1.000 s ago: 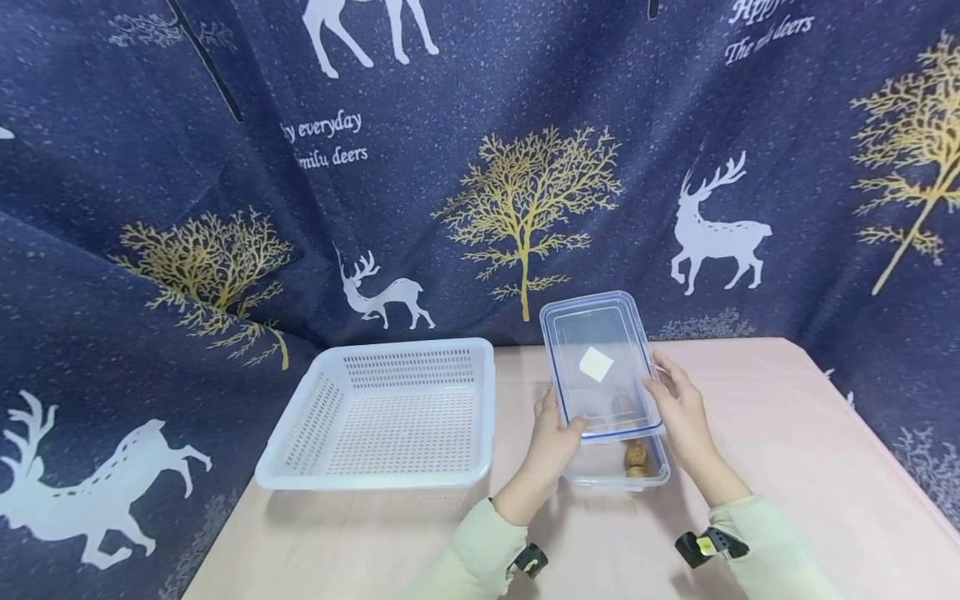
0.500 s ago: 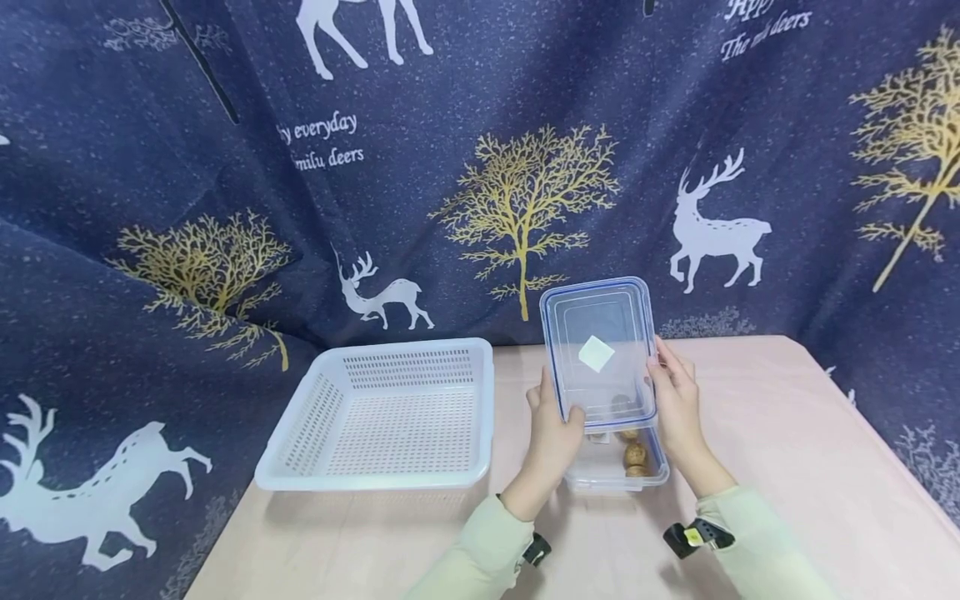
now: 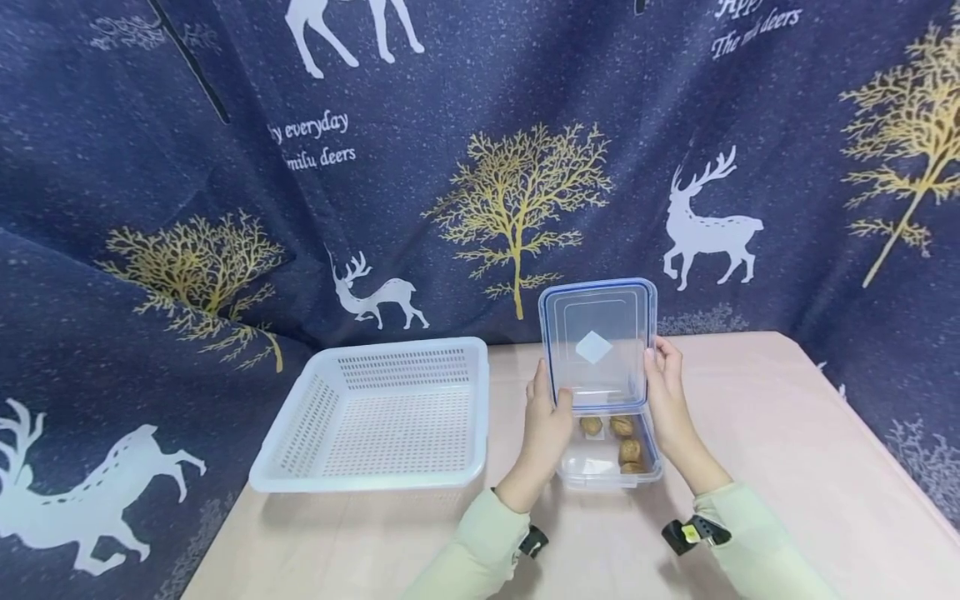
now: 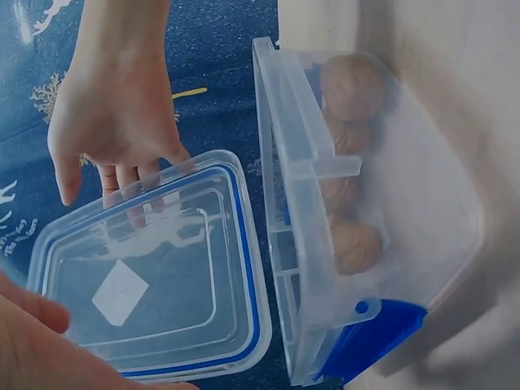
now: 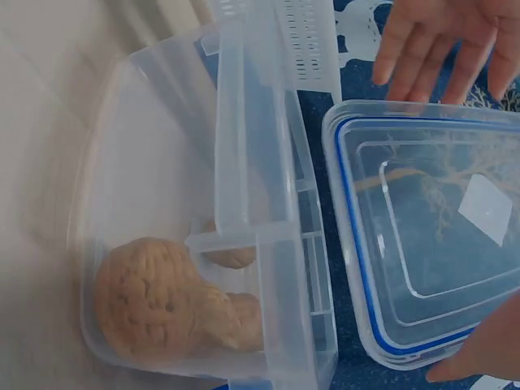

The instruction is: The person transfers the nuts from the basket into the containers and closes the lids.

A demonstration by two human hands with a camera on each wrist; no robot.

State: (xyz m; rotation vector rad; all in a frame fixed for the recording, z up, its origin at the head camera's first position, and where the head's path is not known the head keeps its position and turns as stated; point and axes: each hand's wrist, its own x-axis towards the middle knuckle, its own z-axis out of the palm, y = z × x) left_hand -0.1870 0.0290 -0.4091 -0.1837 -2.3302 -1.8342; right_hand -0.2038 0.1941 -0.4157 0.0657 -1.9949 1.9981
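A clear lid (image 3: 622, 362) with a blue seal and a pale diamond label is held up, tilted, by its side edges. My left hand (image 3: 544, 427) grips its left edge, thumb on the near face. On the opposite edge my right hand (image 3: 670, 404) pinches it. Below and nearer stands a clear plastic food container (image 3: 592, 482), uncovered at its near part. Several walnuts (image 3: 630, 452) lie inside, mostly along its right and far sides. A blue clip (image 4: 374, 337) hangs on the container in the left wrist view. The lid hides the container's far end.
A white perforated basket (image 3: 480, 417) stands left of the container on the pink-covered table (image 3: 757, 417). Behind the table hangs a dark blue cloth (image 3: 450, 100) printed with deer and trees.
Both hands have tilted the lid more upright and raised its near edge off the container's view. More walnuts show now. The basket has stayed put.
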